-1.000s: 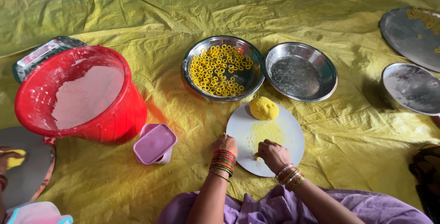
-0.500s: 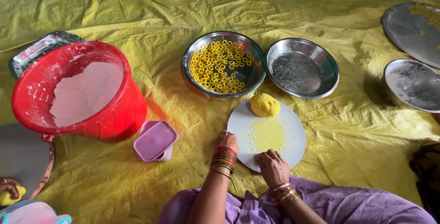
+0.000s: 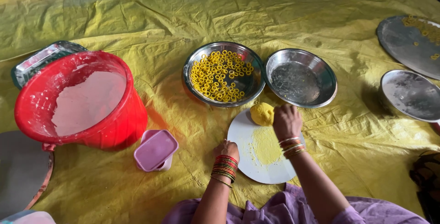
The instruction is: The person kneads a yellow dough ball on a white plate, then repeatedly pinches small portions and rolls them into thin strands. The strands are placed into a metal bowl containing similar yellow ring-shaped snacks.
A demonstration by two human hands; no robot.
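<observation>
1. Right hand (image 3: pixel 287 121): fingers closed on the yellow dough ball (image 3: pixel 261 114), at the far edge of the white round board (image 3: pixel 261 162).
2. Left hand (image 3: pixel 226 150): rested on the board's near-left rim; finger state cannot be told.
3. Steel bowl of yellow rings (image 3: pixel 223 74): placed just beyond the board.
</observation>
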